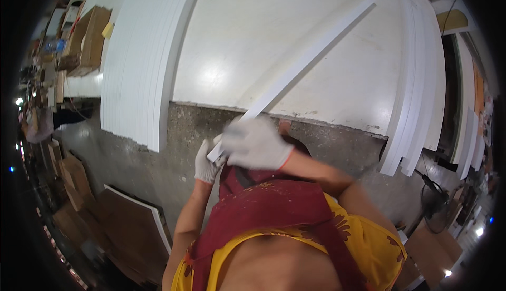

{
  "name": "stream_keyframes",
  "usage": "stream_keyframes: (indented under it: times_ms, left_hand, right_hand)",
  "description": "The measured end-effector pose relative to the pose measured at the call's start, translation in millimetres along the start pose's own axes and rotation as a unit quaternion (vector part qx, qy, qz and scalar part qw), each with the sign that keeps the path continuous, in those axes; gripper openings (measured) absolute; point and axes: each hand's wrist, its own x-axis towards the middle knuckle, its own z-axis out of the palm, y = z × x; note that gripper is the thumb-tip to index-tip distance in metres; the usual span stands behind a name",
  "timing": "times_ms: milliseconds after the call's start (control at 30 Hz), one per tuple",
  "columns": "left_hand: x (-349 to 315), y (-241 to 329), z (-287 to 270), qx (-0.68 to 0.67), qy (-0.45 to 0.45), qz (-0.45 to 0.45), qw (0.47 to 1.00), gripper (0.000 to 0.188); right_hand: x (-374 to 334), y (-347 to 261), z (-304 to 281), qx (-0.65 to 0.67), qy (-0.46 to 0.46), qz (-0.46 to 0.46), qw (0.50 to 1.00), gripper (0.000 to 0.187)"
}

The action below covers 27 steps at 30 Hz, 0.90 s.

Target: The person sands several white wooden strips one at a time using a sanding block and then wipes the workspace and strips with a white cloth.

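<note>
A long white strip (311, 56) lies slantwise over the white tabletop (226, 38), its near end sticking out past the front edge toward my body. My left hand (207, 162), in a pale knitted glove, is closed round that near end. My right hand (258, 143), gloved the same way, curls over the strip just beyond the left one. Motion blurs its fingers, and a grey patch shows at them; what it is cannot be made out. The part of the strip beneath the right hand is hidden.
Several long white strips (142, 64) lie side by side at the left, overhanging the table's front edge. Another group of white strips (408, 91) lies at the right, also overhanging. A cardboard box (90, 41) stands far left. Brown boards (126, 222) lean low at the left.
</note>
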Motion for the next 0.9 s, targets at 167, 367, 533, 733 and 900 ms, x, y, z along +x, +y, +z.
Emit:
stream_keyframes:
  times_ms: [167,367,533,733,900]
  left_hand:
    - [23,-14,-27,-0.048,-0.203,-0.116,0.971,0.056]
    - [32,-14,-36,-0.147,-0.313,-0.186,0.92,0.042]
    - [29,-21,-59,-0.033,-0.23,-0.034,0.972,0.034]
    - [23,-20,-93,0.114,-0.157,0.076,0.978,0.031]
    - [-2,6,-79,0.169,-0.112,0.004,0.979,0.037]
  right_hand:
    - [-27,128,-80,-0.305,0.147,0.158,0.928,0.037]
    - [16,-14,43,-0.186,0.019,0.094,0.978,0.027]
    - [2,-80,126,-0.097,-0.096,-0.055,0.989,0.039]
    - [7,-74,104,-0.097,-0.017,0.017,0.995,0.039]
    - [-17,-66,88,-0.082,-0.035,0.011,0.996,0.041]
